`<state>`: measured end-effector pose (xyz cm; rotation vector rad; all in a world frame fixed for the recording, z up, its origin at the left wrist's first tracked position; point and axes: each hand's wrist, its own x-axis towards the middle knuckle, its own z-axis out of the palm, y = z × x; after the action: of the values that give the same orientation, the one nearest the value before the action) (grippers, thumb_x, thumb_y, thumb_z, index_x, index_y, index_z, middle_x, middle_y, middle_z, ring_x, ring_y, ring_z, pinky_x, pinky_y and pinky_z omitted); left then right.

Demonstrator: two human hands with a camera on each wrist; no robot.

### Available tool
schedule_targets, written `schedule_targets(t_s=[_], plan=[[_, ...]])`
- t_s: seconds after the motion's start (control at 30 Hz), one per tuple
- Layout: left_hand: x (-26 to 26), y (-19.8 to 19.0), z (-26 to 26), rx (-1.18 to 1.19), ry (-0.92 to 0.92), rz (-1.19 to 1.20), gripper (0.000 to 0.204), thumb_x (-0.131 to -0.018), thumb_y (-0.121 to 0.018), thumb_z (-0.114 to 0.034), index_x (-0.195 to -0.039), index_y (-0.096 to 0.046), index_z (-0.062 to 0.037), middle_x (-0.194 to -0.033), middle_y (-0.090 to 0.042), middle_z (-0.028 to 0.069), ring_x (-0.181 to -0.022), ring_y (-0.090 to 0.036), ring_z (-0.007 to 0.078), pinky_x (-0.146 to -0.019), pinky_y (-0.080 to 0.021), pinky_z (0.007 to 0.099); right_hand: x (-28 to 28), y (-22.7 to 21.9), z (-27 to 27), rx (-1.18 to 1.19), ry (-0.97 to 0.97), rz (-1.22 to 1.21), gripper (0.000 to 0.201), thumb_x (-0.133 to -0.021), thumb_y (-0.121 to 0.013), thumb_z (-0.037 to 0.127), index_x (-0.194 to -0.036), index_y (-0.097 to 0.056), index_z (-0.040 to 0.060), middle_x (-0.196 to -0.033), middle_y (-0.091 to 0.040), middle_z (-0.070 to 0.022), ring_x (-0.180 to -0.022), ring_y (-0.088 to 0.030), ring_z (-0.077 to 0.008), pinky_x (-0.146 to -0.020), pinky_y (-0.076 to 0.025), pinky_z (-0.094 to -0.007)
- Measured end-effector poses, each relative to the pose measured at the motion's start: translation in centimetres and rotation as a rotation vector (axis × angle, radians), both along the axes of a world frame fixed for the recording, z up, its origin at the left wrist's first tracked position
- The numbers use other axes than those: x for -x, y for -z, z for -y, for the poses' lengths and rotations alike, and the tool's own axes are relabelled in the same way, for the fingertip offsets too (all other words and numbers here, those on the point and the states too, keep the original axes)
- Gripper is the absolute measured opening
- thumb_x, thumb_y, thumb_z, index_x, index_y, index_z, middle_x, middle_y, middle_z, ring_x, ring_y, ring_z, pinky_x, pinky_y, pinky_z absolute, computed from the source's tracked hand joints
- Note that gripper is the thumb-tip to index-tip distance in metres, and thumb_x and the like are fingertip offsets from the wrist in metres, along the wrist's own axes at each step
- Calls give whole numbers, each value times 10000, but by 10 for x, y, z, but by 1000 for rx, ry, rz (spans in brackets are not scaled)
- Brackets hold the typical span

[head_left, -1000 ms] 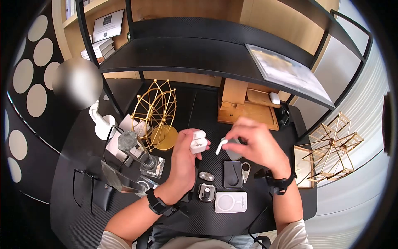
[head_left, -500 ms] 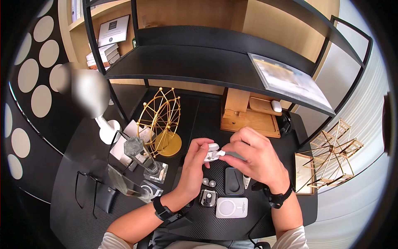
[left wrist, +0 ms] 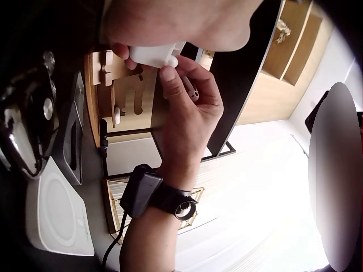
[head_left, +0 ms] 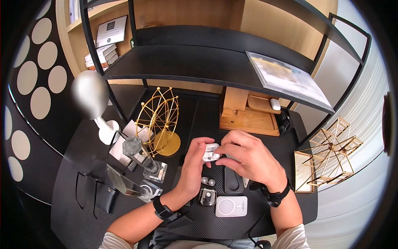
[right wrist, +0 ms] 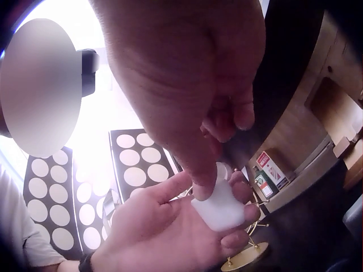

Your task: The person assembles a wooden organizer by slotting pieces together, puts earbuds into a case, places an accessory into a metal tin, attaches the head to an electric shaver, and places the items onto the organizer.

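Note:
My left hand (head_left: 190, 168) holds a white earbud case (head_left: 209, 152), lid up, in its fingers over the desk. The case's smooth white back (right wrist: 220, 211) lies across the left fingers in the right wrist view. My right hand (head_left: 256, 161) is at the case, thumb and fingers pinching a white earbud (left wrist: 173, 61) right at its opening. A small pale piece with dark spots (left wrist: 194, 94) shows between the right fingers. Below the hands lie a twin-round silver piece (head_left: 208, 181), a small clear-cased device (head_left: 207, 197), a black phone-shaped case (head_left: 234, 181) and a white magnetic power bank (head_left: 231, 206).
A gold wheel ornament (head_left: 167, 143) and crystal trophies (head_left: 154, 171) stand left, near eyeglasses (head_left: 86, 189). A wooden stand (head_left: 248, 120) is at the back under a black shelf (head_left: 186, 56). Another wheel model (head_left: 331, 147) stands right.
The right hand has brought the earbud leftward from beside the case to its opening. The left hand has shifted slightly right in view, still holding the case.

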<state>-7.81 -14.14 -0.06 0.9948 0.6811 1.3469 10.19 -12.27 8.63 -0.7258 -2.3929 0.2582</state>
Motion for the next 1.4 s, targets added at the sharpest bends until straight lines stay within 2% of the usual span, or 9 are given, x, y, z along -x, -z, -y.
schedule_targets(t_s=[0.43,0.53,0.63,0.7,1.03,1.13,1.2,1.3,1.4], plan=[[-1,1,0,3,13,-28,388,-1136,-316,-351,-1283,-530,-62,-1096,-618,20,-971,-564,105,-809,-428,279,0,1,0,0,5,32,166,-835,-760,85,-980,-699,30,-931,-590,-93,-881,-645,-298,-778,-545,-403],[0,1,-1,47,66,0,418,-1139,-294,-375,-1292,-524,-62,-1097,-624,27,-969,-587,119,-795,-427,280,-4,-5,1,-15,-13,-32,172,-827,-754,48,-988,-697,31,-947,-606,-95,-885,-648,-304,-777,-544,-398],[0,2,-3,99,140,31,460,-1139,-268,-412,-1298,-518,-60,-1098,-631,32,-971,-607,130,-780,-426,282,-4,-7,5,57,38,-163,242,-770,-802,-1,-999,-739,47,-958,-657,-77,-884,-665,-274,-750,-539,-361],[0,5,-2,101,152,28,478,-1138,-259,-428,-1297,-518,-59,-1096,-634,32,-972,-607,130,-773,-424,282,-4,-5,3,78,-19,-184,252,-764,-799,-22,-999,-742,48,-955,-658,-73,-871,-666,-266,-738,-537,-357],[-2,8,-2,74,178,-40,518,-1134,-237,-472,-1294,-519,-68,-1079,-643,17,-963,-598,119,-751,-414,284,-3,-3,3,81,-52,-28,294,-753,-764,-77,-1020,-754,47,-957,-646,-74,-884,-663,-271,-755,-547,-364],[-3,6,-1,86,169,-15,534,-1131,-237,-487,-1283,-531,-67,-1068,-644,15,-969,-597,118,-751,-423,288,-3,-1,2,75,-109,53,295,-774,-702,-86,-1045,-703,31,-1015,-627,-102,-945,-657,-320,-795,-554,-401],[-2,4,-2,99,165,13,541,-1130,-239,-490,-1274,-541,-65,-1074,-649,22,-963,-605,128,-748,-430,293,-2,-3,3,203,-81,-52,322,-784,-680,-97,-1081,-703,25,-1065,-634,-125,-989,-661,-336,-828,-553,-405],[-1,3,-4,126,154,65,554,-1127,-245,-496,-1256,-561,-60,-1090,-663,40,-961,-629,154,-746,-445,304,-8,-15,3,284,-33,-70,377,-800,-674,-93,-1159,-682,22,-1100,-637,-153,-1026,-663,-348,-859,-547,-413],[0,3,-5,160,145,104,561,-1125,-256,-499,-1241,-575,-54,-1105,-680,61,-975,-656,183,-748,-456,313,-14,-11,-1,259,14,-41,364,-873,-661,-58,-1227,-647,27,-995,-675,-148,-930,-698,-341,-815,-566,-400]])
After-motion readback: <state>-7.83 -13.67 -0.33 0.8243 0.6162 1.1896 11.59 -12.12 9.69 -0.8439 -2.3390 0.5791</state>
